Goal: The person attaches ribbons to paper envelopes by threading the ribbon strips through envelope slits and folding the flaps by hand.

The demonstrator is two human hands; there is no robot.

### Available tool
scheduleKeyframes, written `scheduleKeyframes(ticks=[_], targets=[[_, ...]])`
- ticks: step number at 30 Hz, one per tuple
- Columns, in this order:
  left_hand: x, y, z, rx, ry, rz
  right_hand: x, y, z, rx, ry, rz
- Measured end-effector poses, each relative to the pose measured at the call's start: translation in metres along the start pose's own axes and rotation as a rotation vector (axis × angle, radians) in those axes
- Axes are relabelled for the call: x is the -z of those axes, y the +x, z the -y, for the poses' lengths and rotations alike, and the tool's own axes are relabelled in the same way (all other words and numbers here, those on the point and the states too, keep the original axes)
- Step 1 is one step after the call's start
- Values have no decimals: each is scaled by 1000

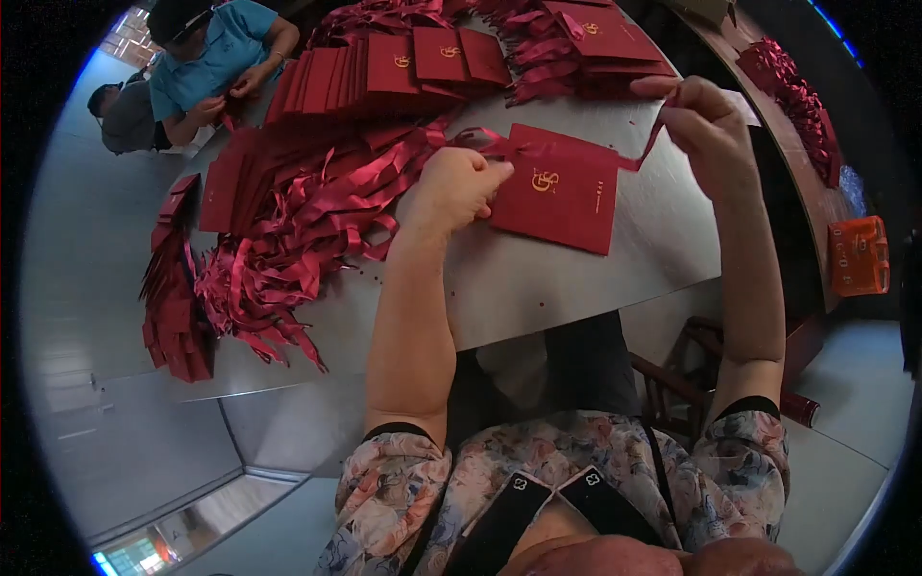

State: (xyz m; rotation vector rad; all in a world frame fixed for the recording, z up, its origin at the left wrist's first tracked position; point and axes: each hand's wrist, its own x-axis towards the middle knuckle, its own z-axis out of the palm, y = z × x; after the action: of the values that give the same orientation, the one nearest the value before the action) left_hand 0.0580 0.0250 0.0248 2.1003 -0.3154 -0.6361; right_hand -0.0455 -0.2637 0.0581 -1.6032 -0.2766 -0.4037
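1. Left hand (466, 187): fingers curled, gripped left edge of red bag (562, 197), thumb on its front.
2. Right hand (706, 125): raised, pinched ribbon (641, 159) that ran off bag's right side.
3. Bag lay on desk (663, 235) between both hands, gold logo up.
4. Pile of ribbons (279, 274) sat left of left hand; stacked bags (336, 77) stood beyond.
5. Co-worker (221, 48) in blue sat at far left.

So this flat red bag (569, 206) with the gold logo is lying kinda askew on the bench (663, 230). Its shiny ribbon (652, 146) is trailing out past both sides.
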Motion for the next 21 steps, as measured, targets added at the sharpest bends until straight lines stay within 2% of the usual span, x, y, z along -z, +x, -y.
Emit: scheduleKeyframes(ticks=[1,2,3,7,8,10,13,14,16,17,18,21], targets=[[-4,9,14,-75,2,9,-12,-1,1,-12,-31,20],[-5,11,16,-81,61,7,-25,-3,-2,-176,76,15],[-5,11,15,-102,122,-7,-40,-2,5,-349,10,81],[-7,8,12,-50,26,32,-77,7,-27,-278,-170,300],[-8,10,17,-65,30,17,-80,12,-25,-257,-175,302],[-11,13,18,-216,41,-33,-87,19,-21,-200,-446,342],[-14,17,21,-231,-1,-93,-89,25,-6,-134,-576,349],[-14,19,23,-231,-60,-121,-87,24,-11,-141,-573,353],[-15,21,23,-222,-261,-203,-87,16,-23,-88,-283,248],[-11,25,26,-208,-297,-179,-86,11,-27,-277,-147,215],[-8,22,20,-108,-396,-154,-85,6,-27,-312,-129,212],[-2,14,8,22,-485,-203,-85,1,-37,-426,-122,207]])
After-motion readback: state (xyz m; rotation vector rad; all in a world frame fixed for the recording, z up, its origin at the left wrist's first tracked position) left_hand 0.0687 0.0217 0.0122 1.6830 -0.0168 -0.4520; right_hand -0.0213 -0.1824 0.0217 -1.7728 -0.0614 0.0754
